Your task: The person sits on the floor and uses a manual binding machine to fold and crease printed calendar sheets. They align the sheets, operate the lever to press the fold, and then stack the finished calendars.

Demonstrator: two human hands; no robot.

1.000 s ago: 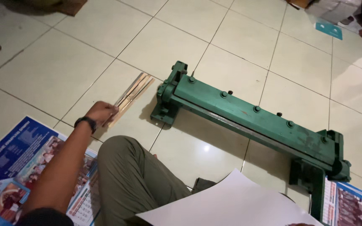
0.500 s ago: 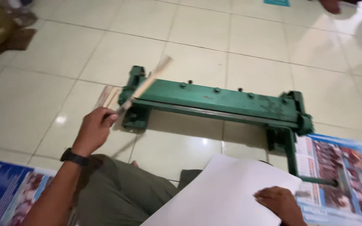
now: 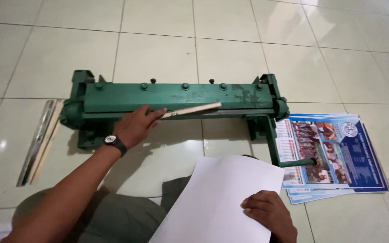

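At frame centre the left hand (image 3: 138, 127) pinches a thin metal strip (image 3: 193, 109) lying along the green press (image 3: 176, 96), while the right hand (image 3: 269, 213), lower right, lies spread on a white sheet (image 3: 217, 198)

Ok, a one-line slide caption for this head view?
Left hand lays a thin strip on a green bench machine; right hand rests on a white sheet.
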